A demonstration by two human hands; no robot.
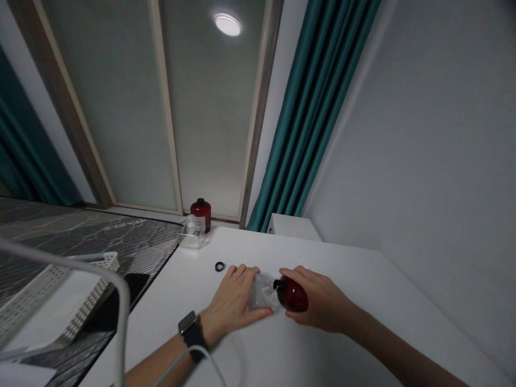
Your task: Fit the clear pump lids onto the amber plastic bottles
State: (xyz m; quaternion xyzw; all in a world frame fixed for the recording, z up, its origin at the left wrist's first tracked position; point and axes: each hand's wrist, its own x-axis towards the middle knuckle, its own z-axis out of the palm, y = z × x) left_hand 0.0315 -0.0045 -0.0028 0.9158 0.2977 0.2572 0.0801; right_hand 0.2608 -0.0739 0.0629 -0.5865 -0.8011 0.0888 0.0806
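Note:
My right hand (318,301) is wrapped round a dark red bottle (293,294), which is tipped so that its black neck (278,285) points left. Just left of that neck, a clear plastic container (262,291) rests on the white table (193,312). My left hand (237,298), a watch on its wrist, holds the container between thumb and fingers. The neck meets or overlaps the container's right side; whether they touch I cannot tell. A black ring-shaped cap (220,266) lies beyond my left hand.
At the table's far left corner stand another red bottle (205,210) and a clear tray (192,240) with a transparent item in it. A white perforated basket (60,301) sits lower left. A pale curved tube (123,306) crosses the foreground. A wall borders the right.

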